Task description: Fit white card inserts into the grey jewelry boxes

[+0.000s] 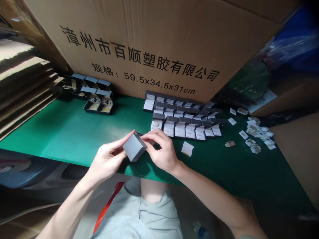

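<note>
Both my hands hold one small grey box (134, 147) just above the near edge of the green table (62, 132). My left hand (108, 159) grips its left side, thumb along the top. My right hand (161, 151) closes its fingers on the box's far right edge. Behind the box, several open grey boxes with white inserts (183, 119) lie packed in rows. A single white insert card (187, 148) lies just right of my right hand.
A large printed cardboard carton (149, 43) stands along the table's back. More open dark boxes (92, 94) sit at the back left beside stacked cardboard sheets (22, 89). Loose white cards (256, 134) are scattered at the right. My knee shows below the table edge.
</note>
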### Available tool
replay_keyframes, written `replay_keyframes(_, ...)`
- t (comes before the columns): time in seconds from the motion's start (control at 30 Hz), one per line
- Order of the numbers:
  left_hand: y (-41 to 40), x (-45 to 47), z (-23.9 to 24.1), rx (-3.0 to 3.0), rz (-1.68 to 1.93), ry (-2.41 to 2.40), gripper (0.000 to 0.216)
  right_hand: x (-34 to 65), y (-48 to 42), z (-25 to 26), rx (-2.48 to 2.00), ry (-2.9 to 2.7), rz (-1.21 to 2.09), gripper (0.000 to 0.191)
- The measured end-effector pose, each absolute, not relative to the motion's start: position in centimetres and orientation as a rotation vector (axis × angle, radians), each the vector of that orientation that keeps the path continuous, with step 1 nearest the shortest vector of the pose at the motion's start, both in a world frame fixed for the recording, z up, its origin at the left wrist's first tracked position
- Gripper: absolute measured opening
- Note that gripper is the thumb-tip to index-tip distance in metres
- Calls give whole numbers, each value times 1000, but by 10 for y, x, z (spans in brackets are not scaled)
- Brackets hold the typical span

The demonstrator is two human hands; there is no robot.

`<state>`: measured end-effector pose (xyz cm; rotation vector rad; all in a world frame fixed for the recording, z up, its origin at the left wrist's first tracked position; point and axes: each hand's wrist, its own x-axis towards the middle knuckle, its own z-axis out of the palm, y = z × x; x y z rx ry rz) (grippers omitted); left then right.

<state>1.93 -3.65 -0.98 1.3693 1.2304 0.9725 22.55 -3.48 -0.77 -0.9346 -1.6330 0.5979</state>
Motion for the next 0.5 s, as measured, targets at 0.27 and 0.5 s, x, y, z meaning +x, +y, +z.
replay_keyframes(0.27, -36, 20, -5, 1313, 992, 1240, 72, 226, -33, -10, -914, -1579, 614, 6)
replay_keyframes(0.5, -33, 14, -14, 1179, 1032, 1123, 59, 225, -38, -7, -916, -1560, 592, 7)
